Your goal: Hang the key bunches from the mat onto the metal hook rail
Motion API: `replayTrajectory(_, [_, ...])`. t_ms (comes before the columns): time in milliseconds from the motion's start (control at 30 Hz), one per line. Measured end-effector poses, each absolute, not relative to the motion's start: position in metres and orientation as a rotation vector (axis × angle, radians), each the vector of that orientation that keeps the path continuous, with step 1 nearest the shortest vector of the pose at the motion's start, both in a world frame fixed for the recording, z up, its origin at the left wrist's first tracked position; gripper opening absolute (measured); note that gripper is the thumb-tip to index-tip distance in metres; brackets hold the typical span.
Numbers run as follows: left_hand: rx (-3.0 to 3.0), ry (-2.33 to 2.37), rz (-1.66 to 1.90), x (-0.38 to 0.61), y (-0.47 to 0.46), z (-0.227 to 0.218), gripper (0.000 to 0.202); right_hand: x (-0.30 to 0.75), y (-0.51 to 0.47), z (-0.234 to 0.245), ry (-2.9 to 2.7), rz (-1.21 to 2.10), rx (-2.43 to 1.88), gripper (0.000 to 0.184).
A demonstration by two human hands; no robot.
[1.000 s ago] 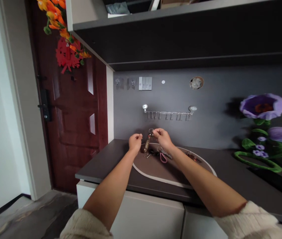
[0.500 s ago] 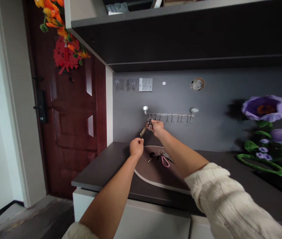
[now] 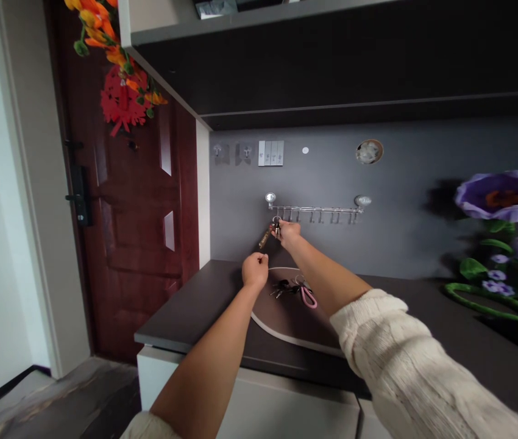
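Note:
Just under the left end of the hook rail (image 3: pixel 316 210), my right hand (image 3: pixel 290 231) pinches a bunch of keys (image 3: pixel 278 230) on a metal ring. A brown keychain tag with pale lettering (image 3: pixel 264 238) slants down to the left from that ring. My left hand (image 3: pixel 254 270) is closed just below the tag's lower end; whether anything sits in its fingers I cannot make out. More keys (image 3: pixel 281 286) and a pink loop strap (image 3: pixel 308 297) lie on the brown mat (image 3: pixel 281 320) beneath my hands.
A dark shelf (image 3: pixel 332 67) overhangs the counter (image 3: pixel 186 311). Wall switches (image 3: pixel 270 153) and clear adhesive hooks (image 3: pixel 245 152) are above the rail. Purple flowers (image 3: pixel 501 198) stand at the right. A dark red door (image 3: pixel 135 244) is at the left.
The whole view has shifted slightly. My left hand sits a little farther from the tag's lower end. My right hand still holds the keys near the rail's left end.

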State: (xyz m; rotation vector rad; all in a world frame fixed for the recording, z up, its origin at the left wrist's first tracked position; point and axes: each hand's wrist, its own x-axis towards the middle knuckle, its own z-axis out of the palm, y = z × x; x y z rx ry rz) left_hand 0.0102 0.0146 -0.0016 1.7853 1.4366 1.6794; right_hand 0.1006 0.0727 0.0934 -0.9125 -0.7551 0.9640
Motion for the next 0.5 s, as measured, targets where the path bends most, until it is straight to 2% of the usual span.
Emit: replayTrajectory(500, [1.838,1.494,1.614,0.009,0.016,-0.003,0.025,0.109,0.078,0.076,-0.899,0.881,-0.955,0.012])
